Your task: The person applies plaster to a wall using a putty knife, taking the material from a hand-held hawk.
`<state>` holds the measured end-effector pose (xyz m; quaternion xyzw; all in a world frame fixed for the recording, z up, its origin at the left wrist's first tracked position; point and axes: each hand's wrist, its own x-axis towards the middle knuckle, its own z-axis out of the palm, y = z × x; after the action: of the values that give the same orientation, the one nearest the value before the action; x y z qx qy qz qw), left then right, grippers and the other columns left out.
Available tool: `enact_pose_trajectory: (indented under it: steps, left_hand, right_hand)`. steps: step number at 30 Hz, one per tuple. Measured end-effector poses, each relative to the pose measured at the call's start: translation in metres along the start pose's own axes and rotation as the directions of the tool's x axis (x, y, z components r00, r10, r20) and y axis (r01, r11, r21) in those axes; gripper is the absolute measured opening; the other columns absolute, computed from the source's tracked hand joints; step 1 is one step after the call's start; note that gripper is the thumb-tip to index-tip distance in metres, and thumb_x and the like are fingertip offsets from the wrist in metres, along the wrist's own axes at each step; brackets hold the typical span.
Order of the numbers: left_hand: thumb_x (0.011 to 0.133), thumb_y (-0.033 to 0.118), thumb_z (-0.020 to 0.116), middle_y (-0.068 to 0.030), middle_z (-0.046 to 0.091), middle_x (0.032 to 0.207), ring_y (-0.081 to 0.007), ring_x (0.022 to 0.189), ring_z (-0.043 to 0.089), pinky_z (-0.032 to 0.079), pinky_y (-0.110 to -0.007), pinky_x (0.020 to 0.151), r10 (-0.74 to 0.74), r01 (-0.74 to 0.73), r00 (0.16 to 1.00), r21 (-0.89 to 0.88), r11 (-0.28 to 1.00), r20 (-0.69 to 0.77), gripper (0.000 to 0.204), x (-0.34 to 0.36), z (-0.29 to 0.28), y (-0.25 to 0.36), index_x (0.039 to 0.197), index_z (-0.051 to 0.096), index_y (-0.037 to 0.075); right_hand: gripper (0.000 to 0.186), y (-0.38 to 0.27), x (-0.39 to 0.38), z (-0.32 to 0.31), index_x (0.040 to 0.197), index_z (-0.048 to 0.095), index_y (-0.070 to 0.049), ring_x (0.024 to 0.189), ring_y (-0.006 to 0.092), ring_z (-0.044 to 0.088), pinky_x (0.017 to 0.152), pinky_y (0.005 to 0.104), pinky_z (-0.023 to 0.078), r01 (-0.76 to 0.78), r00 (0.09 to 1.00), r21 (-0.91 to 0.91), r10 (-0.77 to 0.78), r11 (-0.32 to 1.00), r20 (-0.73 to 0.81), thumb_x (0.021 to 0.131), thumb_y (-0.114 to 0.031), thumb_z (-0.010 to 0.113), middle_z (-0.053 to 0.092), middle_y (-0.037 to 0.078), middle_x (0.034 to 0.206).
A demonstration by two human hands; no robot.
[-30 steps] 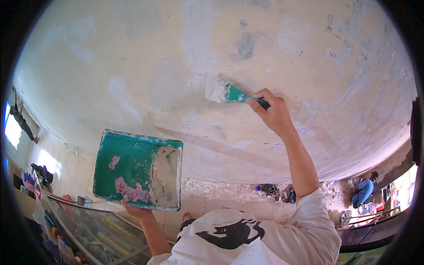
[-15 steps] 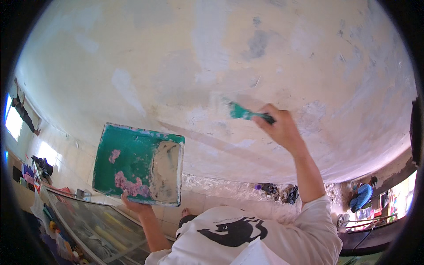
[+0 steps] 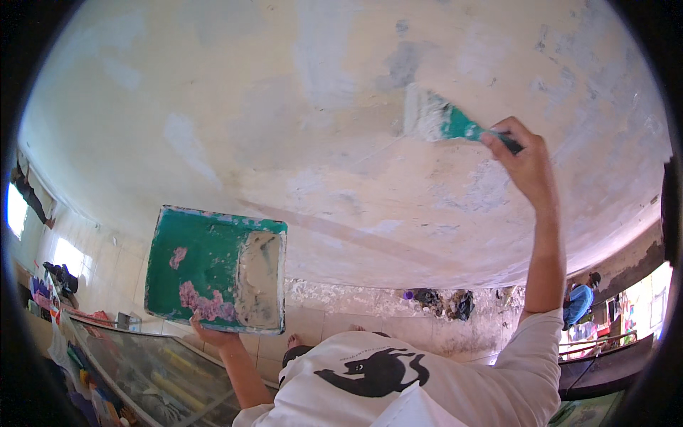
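Observation:
My right hand (image 3: 525,158) is closed round the dark handle of a green putty knife (image 3: 461,127), out to the right at the wall. Its wide blade carries beige filler (image 3: 429,115) and is at the patched wall (image 3: 284,135); whether the edge touches cannot be made out. Down to the left, my left hand (image 3: 210,333) grips the lower edge of a green rectangular tray (image 3: 196,252). Beige filler (image 3: 260,274) fills the tray's right end, and pinkish lumps (image 3: 206,302) stick near the bottom edge. Most of the left fingers are hidden by the tray.
A glass-topped case (image 3: 160,370) stands beside my left arm. Rubble and dark bags (image 3: 445,302) lie along the wall's foot. A person in blue (image 3: 580,302) is at the far right; another person (image 3: 30,192) is at the far left.
My right hand has moved up and right with the putty knife, whose loaded blade now shows more fully. The tray has shifted slightly left in the picture, still held by my left hand.

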<state>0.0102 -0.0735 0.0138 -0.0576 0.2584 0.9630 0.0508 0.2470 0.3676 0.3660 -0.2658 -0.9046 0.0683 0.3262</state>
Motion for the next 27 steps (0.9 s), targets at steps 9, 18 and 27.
enact_pose_trajectory:
  steps: [9, 18, 27]
  left_hand:
    - [0.079, 0.037, 0.055, -0.0160, 0.050, 0.139, -0.0367, 0.125, 0.050, 0.044, -0.053, 0.101, -0.014, 0.014, 0.999, -0.009, 1.000, 0.029, 0.072, 0.002, -0.004, 0.002, 0.143, 0.045, 0.006]
    - [0.078, 0.037, 0.055, -0.0160, 0.051, 0.136, -0.0364, 0.123, 0.052, 0.045, -0.052, 0.100, 0.001, -0.001, 1.000, 0.013, 1.000, -0.007, 0.072, 0.011, -0.023, 0.003, 0.142, 0.045, 0.004]
    - [0.079, 0.039, 0.054, -0.0152, 0.051, 0.138, -0.0359, 0.124, 0.051, 0.044, -0.051, 0.101, -0.007, 0.007, 1.000, -0.003, 1.000, -0.014, 0.073, -0.004, 0.006, 0.006, 0.143, 0.045, 0.006]
  right_hand:
    - [0.028, -0.025, -0.023, 0.030, 0.096, 0.064, -0.006, 0.058, 0.0206, 0.058, 0.057, 0.0354, 0.047, 0.147, 0.965, 0.041, -0.152, 0.988, 0.215, 0.090, -0.032, 0.074, 0.065, 0.012, 0.068]
    - [0.033, -0.010, -0.016, 0.073, 0.097, 0.063, -0.006, 0.063, 0.0309, 0.062, 0.061, 0.0406, 0.049, 0.128, 0.961, -0.019, -0.119, 0.992, 0.250, 0.090, -0.038, 0.071, 0.064, 0.016, 0.070]
    - [0.025, 0.017, -0.019, -0.030, 0.096, 0.065, -0.003, 0.061, 0.0127, 0.057, 0.058, 0.0302, 0.046, -0.005, 1.000, 0.043, 0.005, 0.999, 0.002, 0.090, -0.025, 0.075, 0.065, 0.008, 0.068]
